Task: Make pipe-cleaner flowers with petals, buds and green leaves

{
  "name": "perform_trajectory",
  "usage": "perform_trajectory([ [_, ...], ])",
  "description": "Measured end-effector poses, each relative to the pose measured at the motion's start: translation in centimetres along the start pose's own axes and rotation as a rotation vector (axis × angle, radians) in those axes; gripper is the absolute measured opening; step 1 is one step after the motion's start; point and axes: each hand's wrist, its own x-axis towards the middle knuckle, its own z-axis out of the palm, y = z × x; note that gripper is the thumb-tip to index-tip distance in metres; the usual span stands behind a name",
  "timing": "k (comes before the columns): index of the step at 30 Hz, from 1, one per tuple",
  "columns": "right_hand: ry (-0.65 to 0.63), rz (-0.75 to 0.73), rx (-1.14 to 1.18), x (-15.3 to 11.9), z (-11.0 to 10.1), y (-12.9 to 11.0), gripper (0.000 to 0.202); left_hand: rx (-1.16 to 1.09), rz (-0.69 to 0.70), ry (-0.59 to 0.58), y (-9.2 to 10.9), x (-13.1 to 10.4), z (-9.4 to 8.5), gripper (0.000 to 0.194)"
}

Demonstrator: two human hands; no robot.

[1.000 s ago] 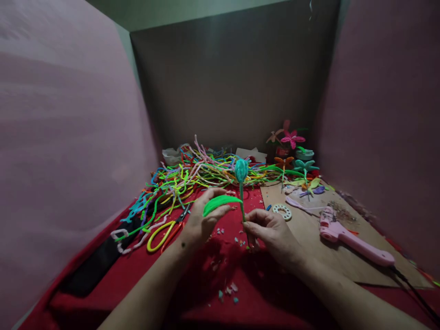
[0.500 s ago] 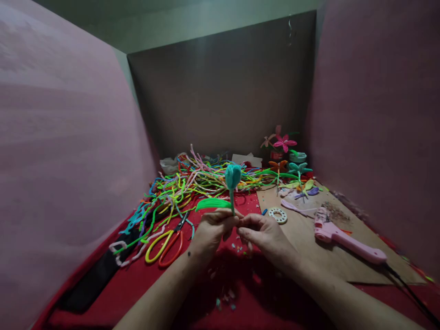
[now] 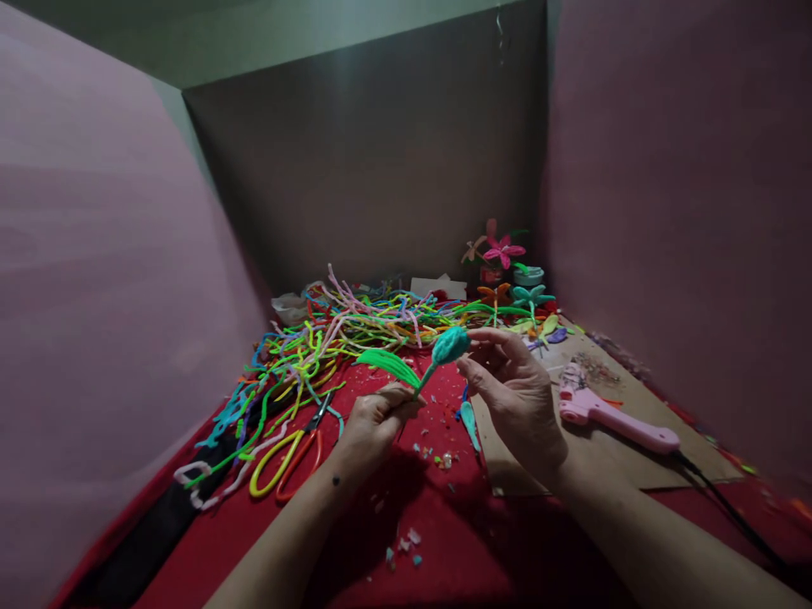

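A teal pipe-cleaner tulip [image 3: 449, 345] leans to the right, its thin stem pinched in my left hand [image 3: 379, 419]. A long green pipe-cleaner leaf [image 3: 388, 364] rises from the same grip and arches to the left. My right hand [image 3: 517, 393] is at the right of the bud, fingers curved and apart. Its index fingertip seems to touch the bud, while the thumb is just below. Under this hand, a small teal petal-shaped piece [image 3: 469, 423] lies on the red cloth [image 3: 457, 541].
Scissors [image 3: 298, 452] with yellow and red handles lie left, before a heap of pipe cleaners [image 3: 355, 317]. A pink glue gun [image 3: 615, 419] with a black cord rests on a brown board [image 3: 520, 474]. Finished pipe-cleaner flowers [image 3: 504, 251] stand at the back right. Scraps litter the cloth.
The tulip has tipped from upright to leaning right. My right hand has left the stem's lower end and moved up to the bud, its fingers spreading. The view has shifted right.
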Motion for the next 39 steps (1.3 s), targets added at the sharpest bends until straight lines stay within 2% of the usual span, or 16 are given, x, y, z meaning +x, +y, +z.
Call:
perform_trajectory([
  [9, -0.007, 0.049, -0.040, 0.3, -0.3, 0.2, 0.016, 0.134, 0.133, 0.047, -0.5, 0.0, 0.1, 0.015],
  [18, -0.154, 0.162, -0.088, 1.0, -0.9, -0.2, 0.011, 0.339, 0.180, -0.018, -1.1, 0.2, -0.6, 0.017],
  [20, -0.162, 0.200, -0.089, 1.1, -0.8, -0.3, 0.010, 0.416, 0.198, 0.038, -0.5, -0.2, -0.9, 0.015],
  [22, -0.159, 0.231, -0.089, 1.0, -0.8, -0.2, 0.010, 0.505, 0.253, 0.183, 0.5, -0.7, -1.2, 0.013],
  [25, -0.158, 0.233, -0.085, 0.9, -0.9, 0.0, 0.009, 0.527, 0.435, 0.372, 2.4, -1.2, -1.2, 0.007],
  [29, -0.193, 0.212, -0.067, 0.6, -0.9, 0.5, 0.010, 0.564, 0.635, 0.308, 3.9, -0.3, -0.4, 0.018],
  [33, -0.236, 0.211, -0.074, 0.4, -0.8, 0.8, 0.012, 0.650, 0.674, 0.251, 3.8, 1.2, 0.4, 0.015],
  [39, -0.208, 0.247, -0.032, 0.4, -0.6, 0.7, 0.011, 0.759, 0.694, 0.312, 3.6, 1.5, 0.9, 0.011],
])
